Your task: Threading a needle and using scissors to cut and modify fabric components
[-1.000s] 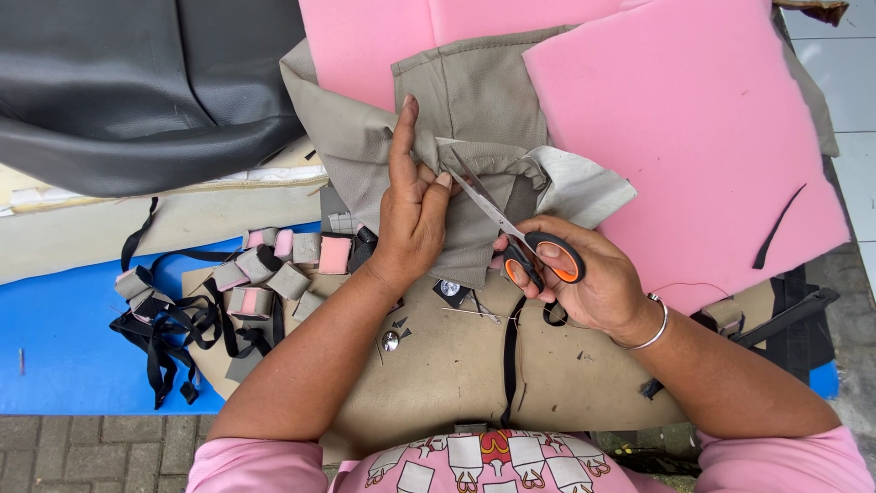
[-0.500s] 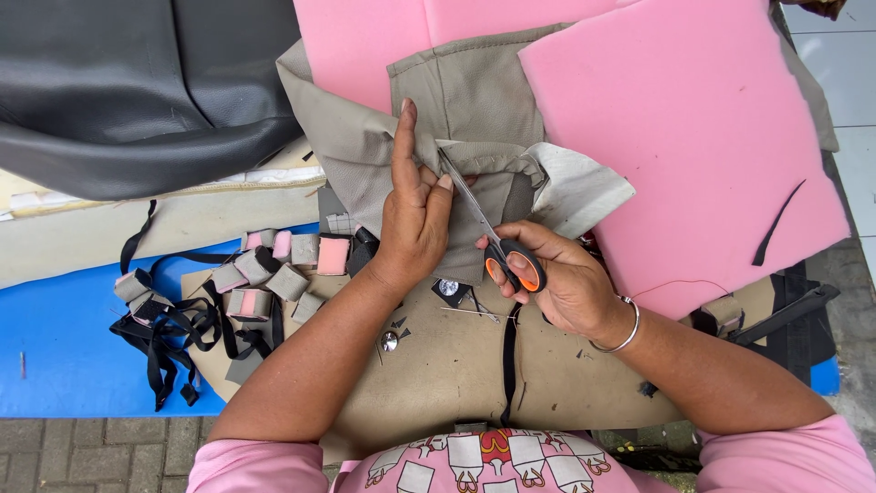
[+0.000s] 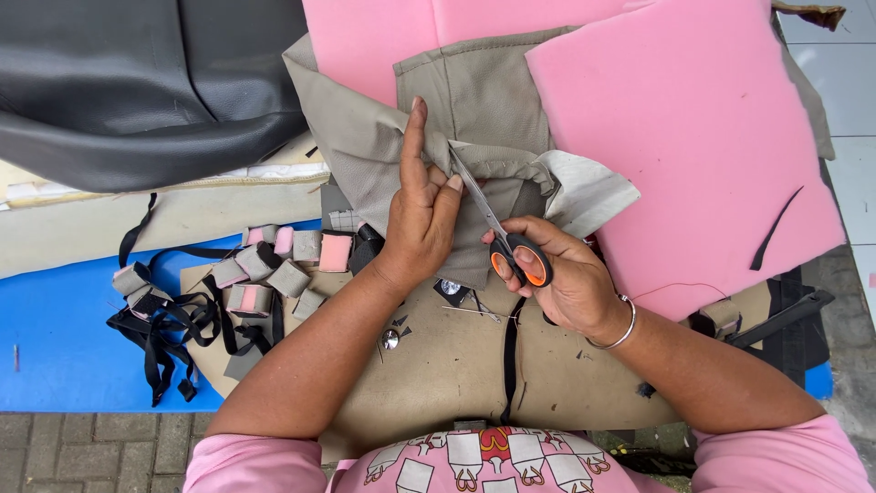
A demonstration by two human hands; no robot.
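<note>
pink foam sheet (image 3: pixel 693 146) cut off at top, scissor tips (image 3: pixel 453 157) buried in fabric

Orange-handled scissors (image 3: pixel 511 246): blades nearly closed, tips angled up-left onto the fabric fold. Beige fabric cover (image 3: pixel 474 100): rumpled, lying flat, partly under pink foam.

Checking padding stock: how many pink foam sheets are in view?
2. A large pink foam sheet lies right of the scissors; another pink foam sheet lies at top centre, partly under grey fabric. More may be hidden.
</note>
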